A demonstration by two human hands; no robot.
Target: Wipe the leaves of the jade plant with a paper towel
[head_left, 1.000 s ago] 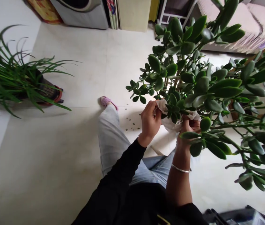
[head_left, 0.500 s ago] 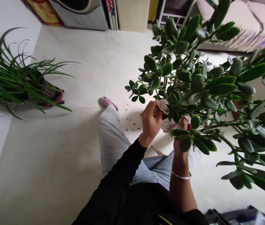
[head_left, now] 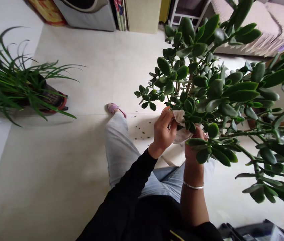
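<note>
Jade plant (head_left: pixel 242 96): thick, glossy, dark-green oval leaves on branching woody stems, leaning across the right of the view. Crumpled white cloth (head_left: pixel 182 135), damp-looking and bunched against the underside of a lower leaf cluster (head_left: pixel 189 117).

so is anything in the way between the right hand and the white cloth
Nothing visible separates them: the fingers of the right hand reach the right end of the white cloth. Jade plant leaves do cross in front of the hand from this view, but they don't come between it and the cloth.
</note>
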